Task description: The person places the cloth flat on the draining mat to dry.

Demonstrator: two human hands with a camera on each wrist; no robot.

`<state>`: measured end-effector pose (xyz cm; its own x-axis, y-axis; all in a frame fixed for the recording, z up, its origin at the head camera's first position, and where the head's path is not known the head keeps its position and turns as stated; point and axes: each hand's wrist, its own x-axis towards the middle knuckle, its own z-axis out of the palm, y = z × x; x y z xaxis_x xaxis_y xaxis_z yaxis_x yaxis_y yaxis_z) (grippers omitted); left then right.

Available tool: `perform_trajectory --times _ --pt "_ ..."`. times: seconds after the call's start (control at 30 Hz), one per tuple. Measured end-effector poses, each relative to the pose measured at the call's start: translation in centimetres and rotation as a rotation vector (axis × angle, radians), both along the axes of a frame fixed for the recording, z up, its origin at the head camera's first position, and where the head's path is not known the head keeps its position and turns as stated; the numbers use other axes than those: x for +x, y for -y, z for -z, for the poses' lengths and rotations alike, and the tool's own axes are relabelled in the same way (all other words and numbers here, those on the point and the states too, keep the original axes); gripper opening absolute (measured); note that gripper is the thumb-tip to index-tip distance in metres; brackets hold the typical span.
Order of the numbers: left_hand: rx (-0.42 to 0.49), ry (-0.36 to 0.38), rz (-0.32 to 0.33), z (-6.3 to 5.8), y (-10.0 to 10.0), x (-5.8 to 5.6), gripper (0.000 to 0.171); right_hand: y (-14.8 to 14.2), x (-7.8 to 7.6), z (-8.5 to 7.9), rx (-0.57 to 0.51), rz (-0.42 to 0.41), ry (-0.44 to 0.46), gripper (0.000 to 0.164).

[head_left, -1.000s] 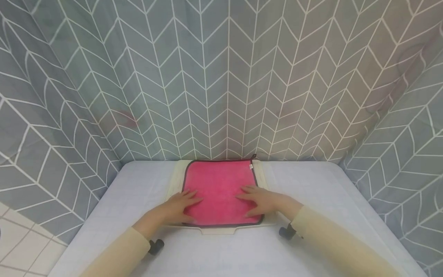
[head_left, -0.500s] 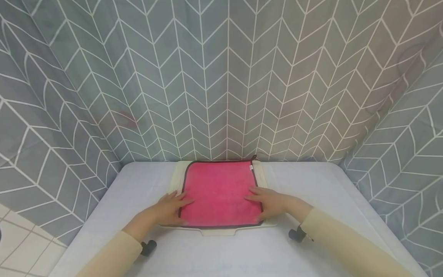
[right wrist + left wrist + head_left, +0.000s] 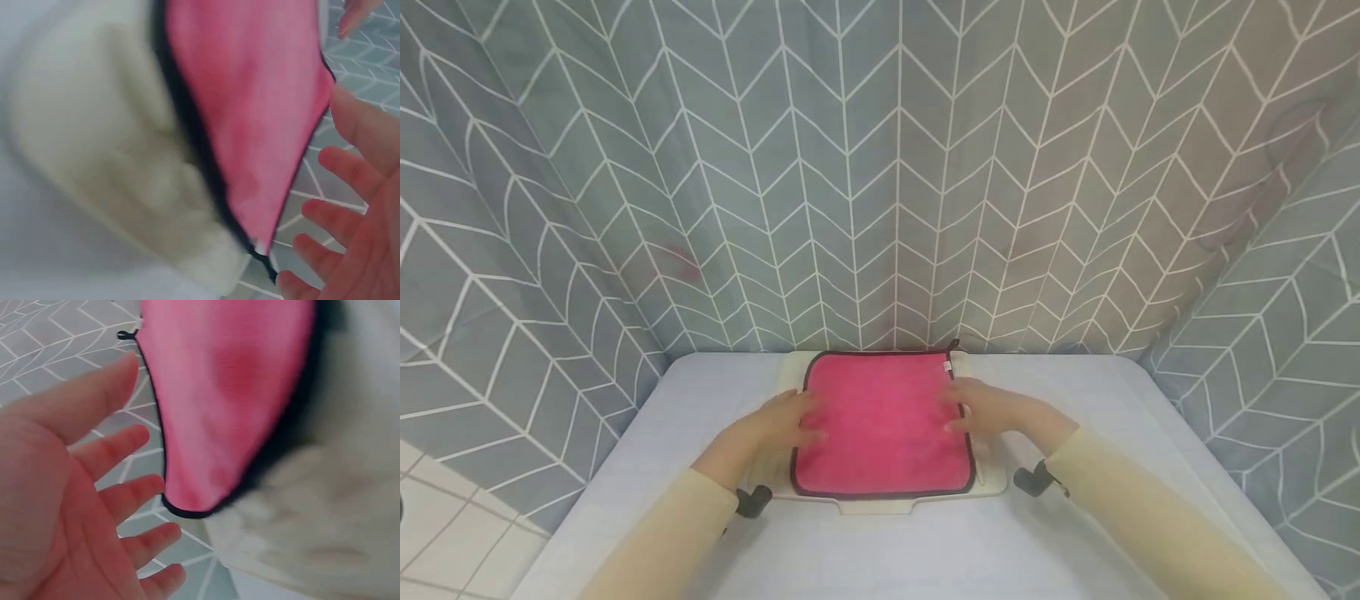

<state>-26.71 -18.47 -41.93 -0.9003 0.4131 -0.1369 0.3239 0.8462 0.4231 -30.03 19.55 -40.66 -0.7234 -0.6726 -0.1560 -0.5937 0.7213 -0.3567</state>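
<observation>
A pink cloth with a dark border lies flat, spread over a cream board-like thing. At its far right corner are a dark hanging loop and a small white tag. My left hand hovers at the cloth's left edge with fingers spread, blurred in the head view. Over the right edge, my right hand is held the same way. Both wrist views show relaxed fingers, with nothing between them, lifted off the pink surface. The cream piece shows raised ridges beside the cloth.
All of this sits on a table with a white cover. A grey curtain with white chevron lines surrounds the back and both sides. White floor tiles show at the lower left. A small black device is on each wrist.
Both hands slid outward across the cloth to its side edges, then rose off it and shifted toward the back. The cloth keeps its place on the cream piece.
</observation>
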Motion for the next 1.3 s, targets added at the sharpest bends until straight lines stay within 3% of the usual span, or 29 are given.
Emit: perform_trajectory --times 0.17,0.37,0.63,0.93,1.3 --pt "-0.054 -0.076 0.052 -1.6 -1.8 -2.4 0.063 0.9 -1.6 -1.7 -0.054 -0.011 -0.070 0.056" --pt "-0.110 -0.128 0.060 -1.8 -3.6 -4.6 0.061 2.3 -3.5 -1.6 -0.105 -0.001 -0.108 0.051" --pt "-0.117 -0.083 -0.109 0.0 -5.8 -6.5 0.067 4.2 -5.6 0.9 -0.099 0.100 -0.150 0.047" --pt "-0.182 -0.065 -0.259 1.6 -6.9 -7.0 0.070 5.9 -6.7 4.4 0.016 0.186 -0.212 0.049" --pt "-0.111 0.032 -0.290 1.4 -7.2 -6.2 0.083 6.1 -6.9 5.0 0.032 0.283 -0.102 0.059"
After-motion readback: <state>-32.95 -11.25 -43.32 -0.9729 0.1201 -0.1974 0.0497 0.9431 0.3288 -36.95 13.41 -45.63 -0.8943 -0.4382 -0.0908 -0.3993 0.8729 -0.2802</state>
